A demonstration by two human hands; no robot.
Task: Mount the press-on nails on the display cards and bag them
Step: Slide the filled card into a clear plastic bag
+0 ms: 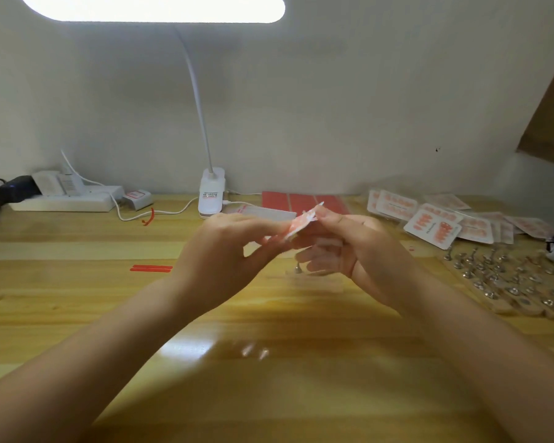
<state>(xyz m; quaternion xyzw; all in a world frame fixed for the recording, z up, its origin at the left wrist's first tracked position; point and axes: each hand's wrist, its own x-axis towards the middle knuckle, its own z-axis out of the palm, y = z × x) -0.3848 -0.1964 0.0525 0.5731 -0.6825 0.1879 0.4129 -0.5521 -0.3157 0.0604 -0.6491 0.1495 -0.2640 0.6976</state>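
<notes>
No writing is legible on the blurred display card [301,223]. The left hand [227,247] and right hand [349,244] each pinch it in a narrow grip, tilted above the wooden counter [77,298]. Finished cards [435,223] lie far right, under a white lamp [210,193].

A white clip lamp [211,193] stands far centre on the wooden table [77,302], a power strip [68,199] far left.
</notes>
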